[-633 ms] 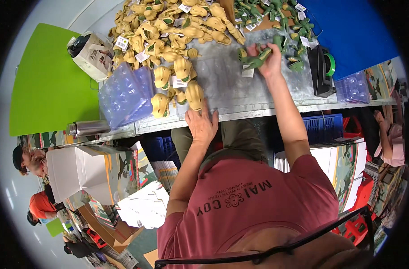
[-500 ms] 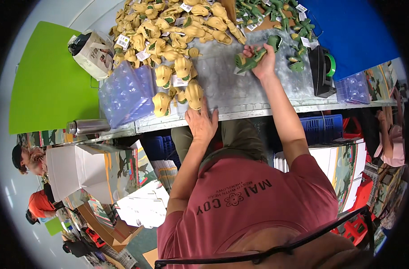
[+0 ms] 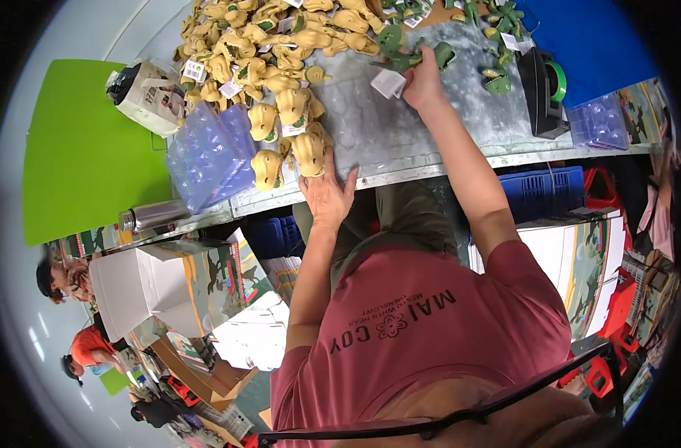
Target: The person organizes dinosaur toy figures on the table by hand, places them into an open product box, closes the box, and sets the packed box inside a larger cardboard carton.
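My right hand (image 3: 425, 84) is closed around a green toy dinosaur (image 3: 394, 46) above the grey tabletop. The toy's head points right, and its white tag (image 3: 388, 84) hangs down on the left. At the front edge of the table, my left hand (image 3: 327, 197) lies with its thumb spread and its fingers against a yellow toy dinosaur (image 3: 308, 154); their tips are partly hidden by it. Several yellow dinosaurs stand grouped there with their heads up. Behind them spreads a big pile of yellow dinosaurs (image 3: 243, 48).
Clear plastic trays (image 3: 206, 160) lie left of the yellow group, near a metal flask (image 3: 154, 216) and a white bag (image 3: 148, 101). More green dinosaurs (image 3: 497, 78) lie at the far right. A black tape dispenser (image 3: 542, 97) stands by a blue panel (image 3: 586, 60).
My right hand has turned the green dinosaur and shifted it slightly left, so its white tag now hangs in sight. My left hand stays by the yellow dinosaur. The whole view has tilted a little.
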`<state>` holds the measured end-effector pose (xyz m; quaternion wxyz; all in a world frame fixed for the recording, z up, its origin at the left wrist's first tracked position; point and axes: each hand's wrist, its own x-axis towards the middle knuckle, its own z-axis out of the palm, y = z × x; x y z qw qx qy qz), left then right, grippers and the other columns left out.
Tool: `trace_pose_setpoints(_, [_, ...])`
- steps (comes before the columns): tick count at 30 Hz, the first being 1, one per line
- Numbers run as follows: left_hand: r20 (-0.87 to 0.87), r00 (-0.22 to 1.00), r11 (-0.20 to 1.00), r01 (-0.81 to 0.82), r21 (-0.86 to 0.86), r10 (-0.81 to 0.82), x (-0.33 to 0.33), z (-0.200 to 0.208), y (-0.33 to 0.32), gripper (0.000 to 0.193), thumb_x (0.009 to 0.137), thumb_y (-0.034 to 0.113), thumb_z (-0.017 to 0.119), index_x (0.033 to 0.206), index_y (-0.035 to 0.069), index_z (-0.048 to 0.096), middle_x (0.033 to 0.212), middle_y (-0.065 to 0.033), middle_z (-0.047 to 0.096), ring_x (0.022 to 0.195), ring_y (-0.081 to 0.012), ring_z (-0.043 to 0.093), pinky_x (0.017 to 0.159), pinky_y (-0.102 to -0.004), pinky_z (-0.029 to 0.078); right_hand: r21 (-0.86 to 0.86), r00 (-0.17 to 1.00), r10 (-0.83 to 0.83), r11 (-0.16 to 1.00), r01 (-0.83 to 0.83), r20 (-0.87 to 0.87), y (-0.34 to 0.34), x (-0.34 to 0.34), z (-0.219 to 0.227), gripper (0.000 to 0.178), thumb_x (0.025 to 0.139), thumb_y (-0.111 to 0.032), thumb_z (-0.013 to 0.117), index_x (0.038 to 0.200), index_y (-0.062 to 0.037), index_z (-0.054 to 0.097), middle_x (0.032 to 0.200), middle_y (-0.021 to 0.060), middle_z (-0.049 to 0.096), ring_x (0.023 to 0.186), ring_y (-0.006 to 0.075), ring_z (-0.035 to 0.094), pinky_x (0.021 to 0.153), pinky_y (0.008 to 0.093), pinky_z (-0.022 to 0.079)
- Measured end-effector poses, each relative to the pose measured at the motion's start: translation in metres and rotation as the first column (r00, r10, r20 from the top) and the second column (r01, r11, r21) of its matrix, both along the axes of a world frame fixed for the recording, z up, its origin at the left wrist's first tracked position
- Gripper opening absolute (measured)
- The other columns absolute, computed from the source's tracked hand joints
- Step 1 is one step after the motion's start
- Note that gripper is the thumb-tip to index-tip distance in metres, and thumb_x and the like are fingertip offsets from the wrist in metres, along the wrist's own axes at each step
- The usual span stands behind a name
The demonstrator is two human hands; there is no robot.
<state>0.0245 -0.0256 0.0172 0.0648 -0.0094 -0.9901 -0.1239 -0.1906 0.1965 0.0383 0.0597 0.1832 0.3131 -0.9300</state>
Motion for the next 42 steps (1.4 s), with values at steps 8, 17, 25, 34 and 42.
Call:
trace_pose_setpoints(8, [-0.012, 0.999, 0.999, -0.040, 0.008, 0.040, -0.002, -0.006, 0.001, 0.081, 0.089, 0.049, 0.066, 0.152, 0.005, 0.040, 0.151, -0.0210, 0.043, 0.141, -0.0377, 0.037, 0.114, -0.0556, 0.022, -0.345, 0.992, 0.045, 0.935, -0.084, -0.120, 0.019, 0.005, -0.017, 0.052, 0.100, -0.045, 0.036, 0.100, 0.0011, 0.059, 0.082, 0.0151, 0.061, 0.078, 0.0321, 0.061, 0.080, 0.0476, 0.054])
trace_pose_setpoints(17, [-0.187, 0.973, 0.990, -0.124, 0.069, 0.135, 0.010, -0.016, -0.004, 0.078, 0.085, 0.046, 0.071, 0.145, 0.003, 0.045, 0.153, -0.0284, 0.030, 0.138, -0.0464, 0.033, 0.112, -0.0579, 0.024, -0.084, 0.991, 0.126, 0.988, -0.130, -0.053, 0.022, 0.010, 0.004, 0.063, 0.101, -0.057, 0.049, 0.120, 0.0017, 0.060, 0.106, 0.0174, 0.068, 0.110, 0.0333, 0.061, 0.106, 0.0490, 0.045])
trace_pose_setpoints(25, [-0.107, 0.984, 0.989, -0.138, 0.059, 0.144, 0.001, -0.012, -0.015, 0.091, 0.086, 0.055, 0.067, 0.150, 0.000, 0.035, 0.160, -0.0280, 0.023, 0.146, -0.0423, 0.026, 0.114, -0.0580, 0.022, 0.281, 0.921, 0.357, 0.910, -0.305, -0.156, 0.023, 0.001, -0.019, 0.044, 0.096, -0.039, 0.069, 0.127, -0.0082, 0.059, 0.110, 0.0028, 0.069, 0.098, 0.0118, 0.062, 0.087, 0.0297, 0.048])
trace_pose_setpoints(34, [-0.041, 0.983, 0.983, -0.179, 0.029, 0.180, 0.003, -0.012, -0.008, 0.097, 0.088, 0.057, 0.064, 0.152, -0.008, 0.030, 0.163, -0.0241, 0.022, 0.151, -0.0382, 0.021, 0.116, -0.0617, 0.018, 0.555, 0.874, 0.128, 0.813, 0.178, -0.469, -0.010, -0.013, -0.002, 0.018, 0.091, -0.006, 0.073, 0.107, -0.0057, 0.067, 0.108, 0.0033, 0.068, 0.094, 0.0128, 0.063, 0.088, 0.0274, 0.051])
trace_pose_setpoints(42, [-0.063, 0.983, 0.985, -0.171, -0.018, 0.170, 0.011, -0.012, 0.001, 0.091, 0.092, 0.051, 0.061, 0.152, -0.009, 0.028, 0.164, -0.0237, 0.017, 0.151, -0.0410, 0.018, 0.117, -0.0629, 0.016, 0.838, 0.621, 0.569, 0.434, 0.330, -0.539, -0.048, -0.016, -0.017, 0.026, 0.087, 0.003, 0.067, 0.112, -0.0051, 0.067, 0.110, 0.0065, 0.068, 0.105, 0.0181, 0.066, 0.090, 0.0340, 0.053])
